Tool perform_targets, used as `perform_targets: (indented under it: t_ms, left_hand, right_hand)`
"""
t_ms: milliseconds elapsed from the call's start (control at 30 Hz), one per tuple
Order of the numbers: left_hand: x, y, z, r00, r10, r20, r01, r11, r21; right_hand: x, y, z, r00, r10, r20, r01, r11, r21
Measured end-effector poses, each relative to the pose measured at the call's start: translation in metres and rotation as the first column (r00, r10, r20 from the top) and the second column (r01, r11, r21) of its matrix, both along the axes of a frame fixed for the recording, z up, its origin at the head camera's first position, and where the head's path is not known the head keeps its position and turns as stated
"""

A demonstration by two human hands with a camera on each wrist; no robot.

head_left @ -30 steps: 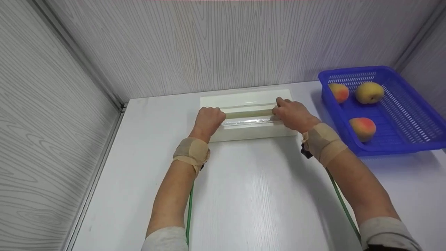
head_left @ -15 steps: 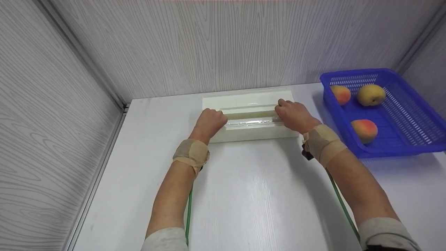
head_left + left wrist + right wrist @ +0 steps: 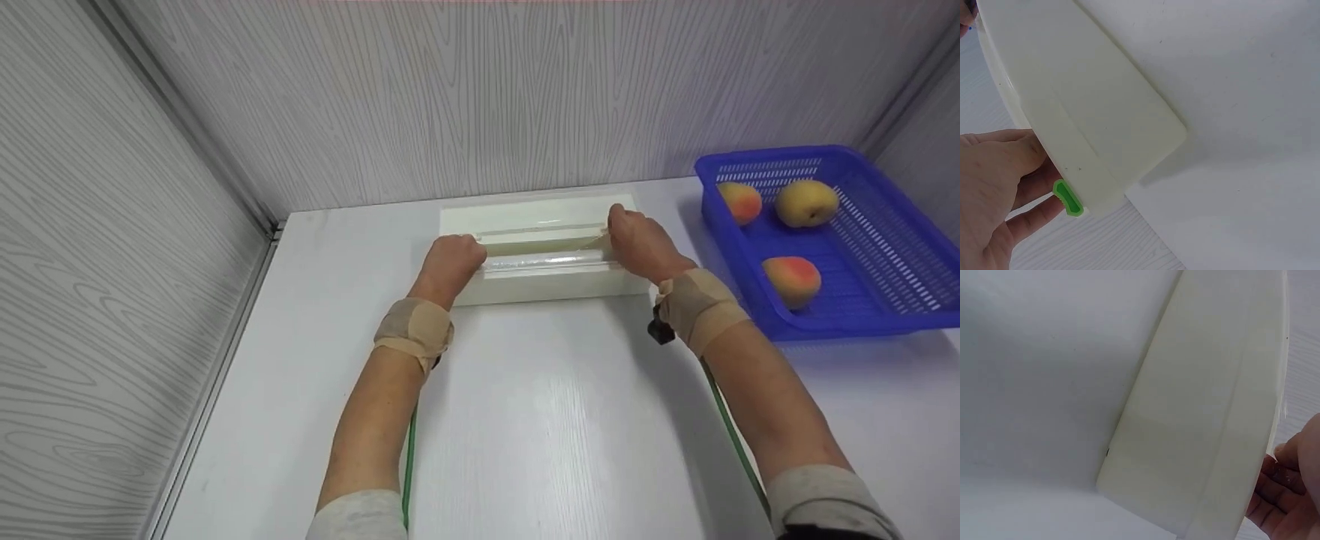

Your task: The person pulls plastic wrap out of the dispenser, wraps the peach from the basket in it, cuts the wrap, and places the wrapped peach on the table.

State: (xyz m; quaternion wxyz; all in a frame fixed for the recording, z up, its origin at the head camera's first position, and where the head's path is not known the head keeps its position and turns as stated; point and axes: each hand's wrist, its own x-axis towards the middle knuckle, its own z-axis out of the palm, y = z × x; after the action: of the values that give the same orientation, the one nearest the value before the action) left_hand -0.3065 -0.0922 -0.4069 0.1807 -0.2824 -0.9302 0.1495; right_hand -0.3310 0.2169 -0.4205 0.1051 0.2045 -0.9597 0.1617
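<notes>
Two hands work at the ends of a long white box (image 3: 559, 286), which rests on the white table (image 3: 517, 420) near the grained back wall (image 3: 480, 97). Clear film (image 3: 544, 261) shows along its top slot. The left hand (image 3: 452, 262) curls its fingers beside the left end (what they hold, if anything, is hidden), near a green piece (image 3: 1068, 198) at the box's edge. The right hand (image 3: 642, 241) pinches film above the opposite end. To the right, a blue basket (image 3: 862, 325) holds a yellow fruit (image 3: 807, 201) and two red-blushed fruits (image 3: 792, 282).
</notes>
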Motion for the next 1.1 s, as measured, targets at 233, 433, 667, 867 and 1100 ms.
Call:
perform_targets:
  t_ms: [233,433,667,867,1100]
  left_hand:
    - [-0.001,0.003,0.005,0.995,0.047,0.084,-0.049,0.999,0.017]
    - [-0.002,0.006,0.005,0.983,0.081,0.163,-0.088,0.996,0.033]
    - [-0.006,0.007,0.0,0.965,0.086,0.246,-0.112,0.989,0.092]
    - [-0.006,0.0,-0.003,0.957,0.039,0.288,-0.113,0.963,0.246]
    - [-0.015,-0.004,-0.011,0.967,0.027,0.254,-0.104,0.949,0.296]
  right_hand:
    - [-0.003,0.005,0.001,0.998,0.029,0.057,-0.026,0.997,-0.07]
    - [-0.001,0.004,0.001,0.994,0.048,0.096,-0.047,0.999,-0.016]
    - [0.0,0.002,-0.005,0.998,-0.009,0.056,0.011,0.999,-0.038]
    - [-0.001,-0.002,-0.009,0.998,-0.004,0.066,0.009,0.997,-0.081]
    - [-0.001,-0.001,-0.001,0.987,0.02,0.162,-0.007,0.997,-0.082]
